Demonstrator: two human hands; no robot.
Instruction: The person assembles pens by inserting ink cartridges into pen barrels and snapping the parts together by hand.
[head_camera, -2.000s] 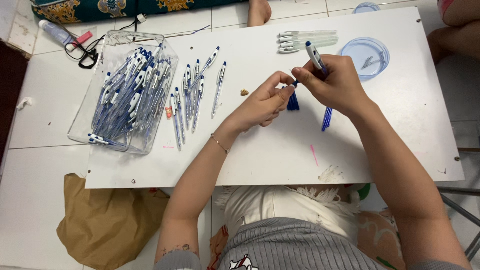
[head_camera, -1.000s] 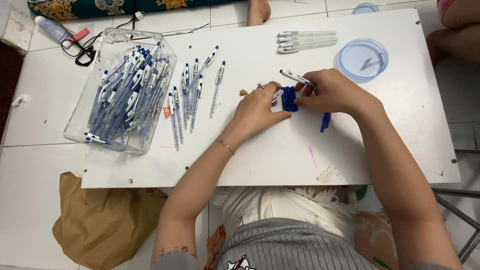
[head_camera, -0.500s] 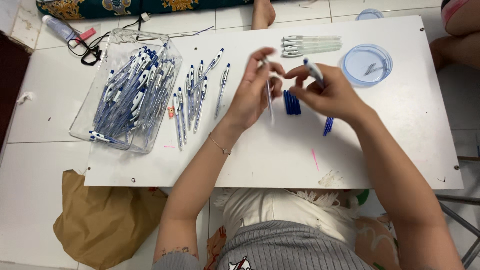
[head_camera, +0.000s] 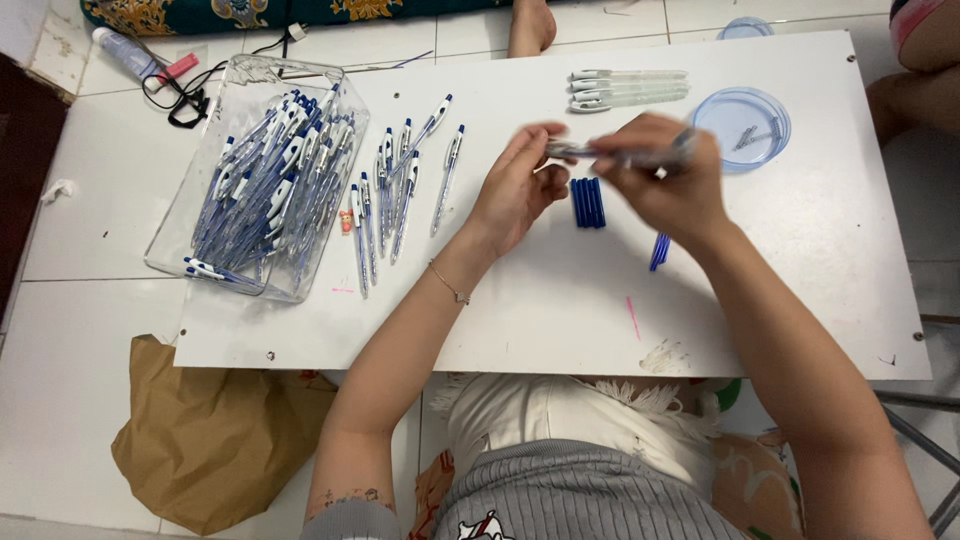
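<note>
My left hand (head_camera: 518, 188) and my right hand (head_camera: 668, 180) meet above the middle of a white board (head_camera: 560, 300). Together they hold one pen (head_camera: 615, 154) level between them, the left hand's fingertips at its left end, the right hand's fingers closed round its right part. Just below the pen, a small bunch of blue refills (head_camera: 588, 202) lies on the board. Beside my right wrist lie a few more blue refills (head_camera: 659, 251). Several finished blue and white pens (head_camera: 395, 190) lie spread out to the left of my left hand.
A clear plastic tray (head_camera: 262, 180) full of pens stands at the board's left end. Clear pen barrels (head_camera: 628, 88) lie at the far edge, next to a round blue lid (head_camera: 742, 128) with small parts. A brown paper bag (head_camera: 215, 430) sits on the floor. Another person's leg (head_camera: 925, 70) is top right.
My right hand has turned the pen from upright to level. My left hand has come over to its left end. Both hands have shifted slightly right of the blue refills.
</note>
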